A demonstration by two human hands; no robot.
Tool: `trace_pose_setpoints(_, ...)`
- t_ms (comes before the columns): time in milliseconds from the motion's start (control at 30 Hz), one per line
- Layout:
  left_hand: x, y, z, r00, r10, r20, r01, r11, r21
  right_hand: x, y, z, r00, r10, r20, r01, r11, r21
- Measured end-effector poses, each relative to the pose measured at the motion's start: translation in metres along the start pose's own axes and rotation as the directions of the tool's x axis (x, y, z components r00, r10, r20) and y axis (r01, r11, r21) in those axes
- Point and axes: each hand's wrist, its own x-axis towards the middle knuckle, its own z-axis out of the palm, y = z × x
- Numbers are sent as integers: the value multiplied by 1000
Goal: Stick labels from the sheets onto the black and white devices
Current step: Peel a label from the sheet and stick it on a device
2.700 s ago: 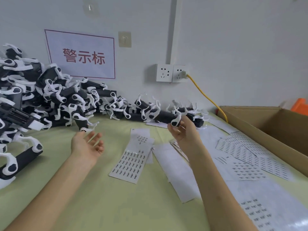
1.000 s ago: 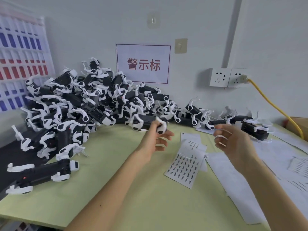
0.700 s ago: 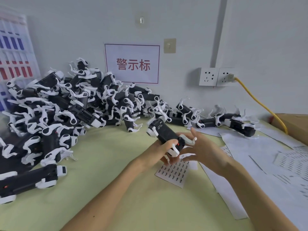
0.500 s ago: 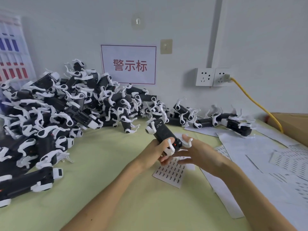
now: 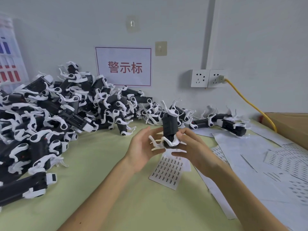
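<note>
Above label sheet (image 5: 166, 174) | right hand (image 5: 195, 150) grips upright device (image 5: 170, 126) | left hand (image 5: 141, 150) released, cupped beside it

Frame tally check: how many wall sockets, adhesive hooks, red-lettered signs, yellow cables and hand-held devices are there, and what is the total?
wall sockets: 2
adhesive hooks: 2
red-lettered sign: 1
yellow cable: 1
held device: 1
Total: 7

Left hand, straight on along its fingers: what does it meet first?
Probably the black and white device that the right hand grips, right beside the left hand; depth unclear.
</note>
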Motion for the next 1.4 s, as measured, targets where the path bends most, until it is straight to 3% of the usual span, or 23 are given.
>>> trace_pose_setpoints(67,0,1,-1,999,32,28,-34,996,85,1,1,1,997,-46,-66,42,997,-58)
trace_pose_setpoints(200,-4,-6,11,994,108,10,-101,888,448,1,7,6,964,-160,-212,54,900,-432)
trace_pose_setpoints(333,-4,-14,15,987,149,-56,-111,897,428,1,16,11,972,-210,-108,129,853,-506)
trace_pose_setpoints(467,-6,-14,16,986,154,-70,-118,920,375,1,12,10,968,-226,-107,167,903,-397)
trace_pose_setpoints(667,-9,-26,24,991,136,4,-132,953,274,2,11,2,957,-228,-181,146,914,-379)
trace_pose_setpoints(933,-13,-35,34,985,118,124,-156,912,378,4,5,0,925,-191,-328,116,965,-236)
trace_pose_setpoints(1200,-15,-27,29,980,66,187,-131,923,362,-1,-5,-7,979,-62,-195,60,998,-20)
trace_pose_setpoints(1400,-15,-24,27,968,-12,249,-35,982,184,2,-1,-12,980,-65,-186,65,998,-6)
